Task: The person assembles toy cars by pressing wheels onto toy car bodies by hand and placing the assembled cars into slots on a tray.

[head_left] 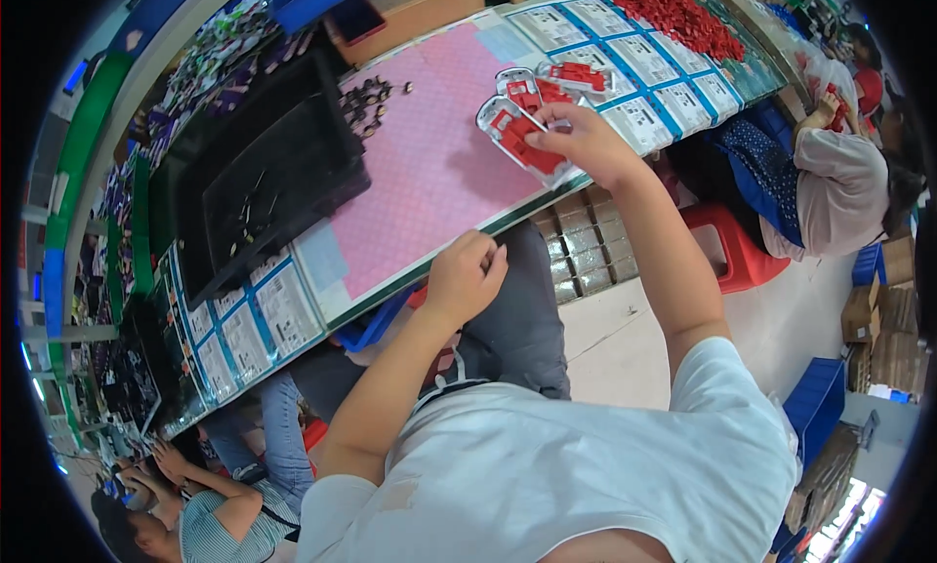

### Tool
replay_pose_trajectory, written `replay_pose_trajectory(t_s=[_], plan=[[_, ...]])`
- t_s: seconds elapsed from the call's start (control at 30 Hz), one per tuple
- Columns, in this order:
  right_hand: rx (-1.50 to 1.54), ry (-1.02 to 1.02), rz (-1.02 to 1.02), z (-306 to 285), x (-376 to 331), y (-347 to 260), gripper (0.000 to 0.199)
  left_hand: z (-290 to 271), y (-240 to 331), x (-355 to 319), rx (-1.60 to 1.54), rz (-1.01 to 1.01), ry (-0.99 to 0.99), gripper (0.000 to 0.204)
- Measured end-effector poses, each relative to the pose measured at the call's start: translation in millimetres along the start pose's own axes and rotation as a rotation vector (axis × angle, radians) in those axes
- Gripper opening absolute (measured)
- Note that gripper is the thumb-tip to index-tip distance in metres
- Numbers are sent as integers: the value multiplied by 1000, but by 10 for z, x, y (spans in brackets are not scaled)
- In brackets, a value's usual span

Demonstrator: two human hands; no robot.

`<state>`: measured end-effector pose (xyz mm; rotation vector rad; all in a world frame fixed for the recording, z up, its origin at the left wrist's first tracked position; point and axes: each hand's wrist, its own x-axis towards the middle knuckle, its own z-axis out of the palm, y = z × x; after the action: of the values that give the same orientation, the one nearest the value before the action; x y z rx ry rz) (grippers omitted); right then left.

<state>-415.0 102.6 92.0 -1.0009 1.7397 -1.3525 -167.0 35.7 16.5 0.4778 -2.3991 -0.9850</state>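
Observation:
My right hand [583, 141] is closed on the edge of a rounded case part [515, 139] with a pale silver rim and red pieces inside. It holds the part at the table's front edge. Two similar case parts lie just beyond, one [522, 90] directly behind and another [578, 75] to its right, both with red pieces in them. My left hand [468, 276] is curled near the table's front edge, thumb against the fingers; whatever it may hold is hidden. Under the case parts lies a pink mat [420, 173].
A black tray [283, 187] with a few thin pieces stands at left. Small dark metal parts [366, 104] lie beside it. Red pieces [678, 17] are heaped at the far right. A red stool [727, 246] and other people [825, 187] are nearby.

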Motion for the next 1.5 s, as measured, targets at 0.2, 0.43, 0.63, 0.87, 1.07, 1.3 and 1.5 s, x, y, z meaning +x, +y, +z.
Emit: replay_pose_trajectory(t_s=[0.2,0.43,0.63,0.87,1.07,1.3,1.5], plan=[[-225,155,2,110,417,434,39,-716,-237,-974,-199,-241,194,17],[97,468,75,1172,-648,-284,61,-898,-492,-1388,-1021,-458,150,13],[126,-28,-40,2512,-1543,-143,23,-893,-280,-1408,-1372,-328,3,75],[135,96,-40,2415,-1150,-256,24,-1189,-266,-1432,-1395,-348,228,59],[-311,280,-300,1945,230,169,19,-1511,-411,-1537,-1291,-413,405,65],[-696,550,-595,1661,1989,519,23,-1429,-539,-1666,-1327,-552,441,59],[-836,438,-350,1616,2063,323,18,-1423,-562,-1703,-1223,-553,449,59]])
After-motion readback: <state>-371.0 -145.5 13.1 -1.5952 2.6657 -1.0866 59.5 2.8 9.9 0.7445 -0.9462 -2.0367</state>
